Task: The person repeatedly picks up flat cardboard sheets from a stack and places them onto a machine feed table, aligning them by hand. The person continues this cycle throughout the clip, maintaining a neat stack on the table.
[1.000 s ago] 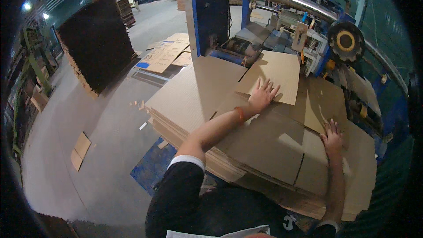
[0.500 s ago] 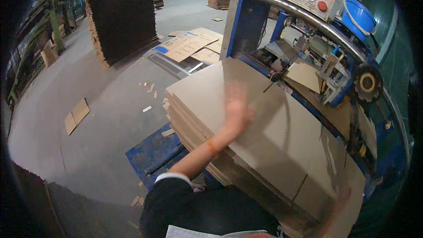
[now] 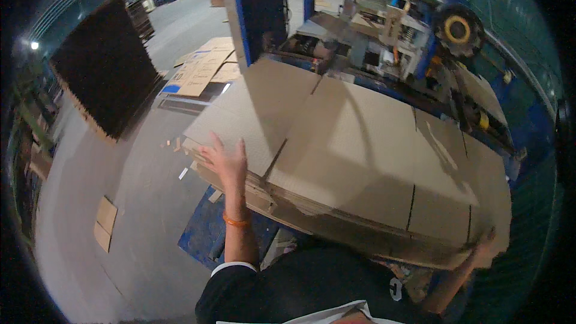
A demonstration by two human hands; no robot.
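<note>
A stack of slotted cardboard sheets (image 3: pixel 354 162) lies in front of me, its top sheet flat with dark slots cut in from the edges. My left hand (image 3: pixel 224 161), an orange band at its wrist, is over the stack's near left corner with thumb and fingers spread; whether it touches the sheet I cannot make out. At the near right corner is my right hand (image 3: pixel 482 247), dim and blurred in shadow, so its fingers cannot be read. Along the stack's far side runs a blue machine (image 3: pixel 306 63) with metal fittings and a round black wheel (image 3: pixel 458 29).
Under the stack's left end is a blue metal platform (image 3: pixel 201 228). Printed cardboard sheets (image 3: pixel 201 72) lie beyond the left end. A tall dark stack (image 3: pixel 105 66) stands farther left. A folded cardboard piece (image 3: pixel 105 223) and small scraps lie on the grey floor (image 3: pixel 150 204).
My left hand has gone from the middle of the top sheet to its near left corner. The right hand is now at the near right corner. The view has turned, showing less of the control panel.
</note>
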